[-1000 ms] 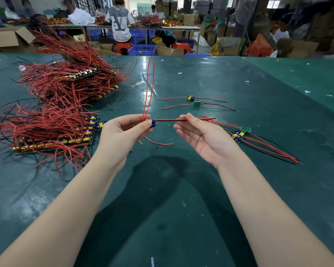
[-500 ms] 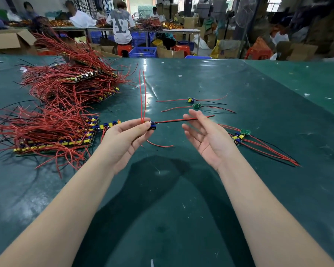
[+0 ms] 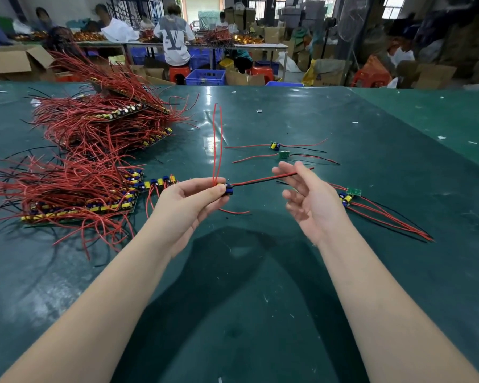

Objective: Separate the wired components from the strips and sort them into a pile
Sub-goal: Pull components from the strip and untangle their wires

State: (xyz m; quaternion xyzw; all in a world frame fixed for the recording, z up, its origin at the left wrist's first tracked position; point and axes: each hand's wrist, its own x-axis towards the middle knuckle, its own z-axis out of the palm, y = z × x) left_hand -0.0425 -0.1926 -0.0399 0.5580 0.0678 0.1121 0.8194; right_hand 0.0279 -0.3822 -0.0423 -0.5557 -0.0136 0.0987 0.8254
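My left hand (image 3: 190,201) pinches a small wired component (image 3: 227,188) with blue and yellow parts. Two of its red wires stand straight up, and a red and black pair runs rightward behind my right hand (image 3: 309,201). That hand hovers with relaxed fingers, palm facing left, holding nothing. Strips of joined components (image 3: 89,205) with masses of red wires lie on the left of the green table (image 3: 260,286). A short strip piece (image 3: 161,182) lies just left of my left hand. A small pile of separated components (image 3: 350,195) rests to the right of my right hand.
A taller heap of wired strips (image 3: 103,120) lies at the far left. Two single components (image 3: 280,150) lie beyond my hands. Behind the table's far edge, people work at benches among cardboard boxes, blue crates (image 3: 205,76) and red stools.
My right hand has let go of the red and black wire pair and opened, drifting slightly right. My left hand keeps its pinch on the component; its upright wires have swung a little left.
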